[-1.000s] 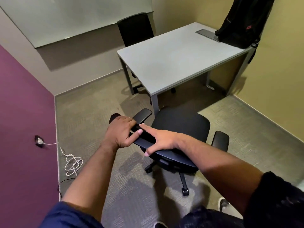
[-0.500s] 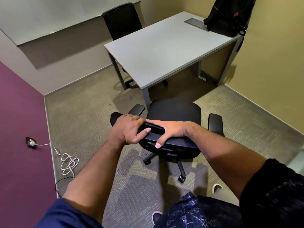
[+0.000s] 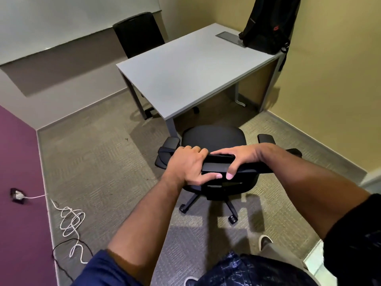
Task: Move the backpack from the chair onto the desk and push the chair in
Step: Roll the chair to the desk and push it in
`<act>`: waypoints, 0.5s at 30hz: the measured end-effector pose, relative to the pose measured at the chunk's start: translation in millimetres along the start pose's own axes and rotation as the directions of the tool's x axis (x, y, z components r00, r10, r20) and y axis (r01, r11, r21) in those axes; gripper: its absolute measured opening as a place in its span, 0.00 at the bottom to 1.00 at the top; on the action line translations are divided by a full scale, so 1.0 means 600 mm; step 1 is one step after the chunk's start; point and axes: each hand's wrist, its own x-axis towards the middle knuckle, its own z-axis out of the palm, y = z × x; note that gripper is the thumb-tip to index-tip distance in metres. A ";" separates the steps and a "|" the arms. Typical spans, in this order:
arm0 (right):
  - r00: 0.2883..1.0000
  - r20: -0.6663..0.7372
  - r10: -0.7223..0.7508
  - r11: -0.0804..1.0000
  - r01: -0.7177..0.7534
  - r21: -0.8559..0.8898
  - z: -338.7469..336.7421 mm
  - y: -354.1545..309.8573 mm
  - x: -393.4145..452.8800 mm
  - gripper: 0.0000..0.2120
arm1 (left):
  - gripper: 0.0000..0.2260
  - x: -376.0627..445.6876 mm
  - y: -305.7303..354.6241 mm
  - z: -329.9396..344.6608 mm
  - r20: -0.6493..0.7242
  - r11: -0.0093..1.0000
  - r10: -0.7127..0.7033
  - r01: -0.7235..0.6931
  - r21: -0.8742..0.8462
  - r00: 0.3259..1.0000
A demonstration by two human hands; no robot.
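chair [image 3: 214,139]: matt black fabric seat, my hands on smooth semi-gloss plastic backrest top. desk [image 3: 191,69]: smooth matt grey laminate, grey metal legs. backpack [image 3: 268,25]: matt black woven cloth. carpet [image 3: 99,162]: rough ribbed weave.

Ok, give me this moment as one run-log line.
backpack: on desk | chair: not yet under desk | left hand, right hand: gripping chair backrest

Black office chair [image 3: 214,139] with black armrests; pale grey desk [image 3: 185,75] on darker grey legs; black backpack [image 3: 268,25] bearing a small red mark, at the desk's far right corner. Carpet [image 3: 99,157] was olive-grey with a fine woven pattern. Walls were purple, beige and mustard yellow. White cable [image 3: 70,221] crossed a black one.
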 end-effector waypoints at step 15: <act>0.970 -0.215 0.111 0.955 -0.044 0.294 -0.054 0.060 -0.074 0.37 | 0.30 0.098 0.068 -0.016 0.088 0.997 0.053 -0.048 -0.057 0.995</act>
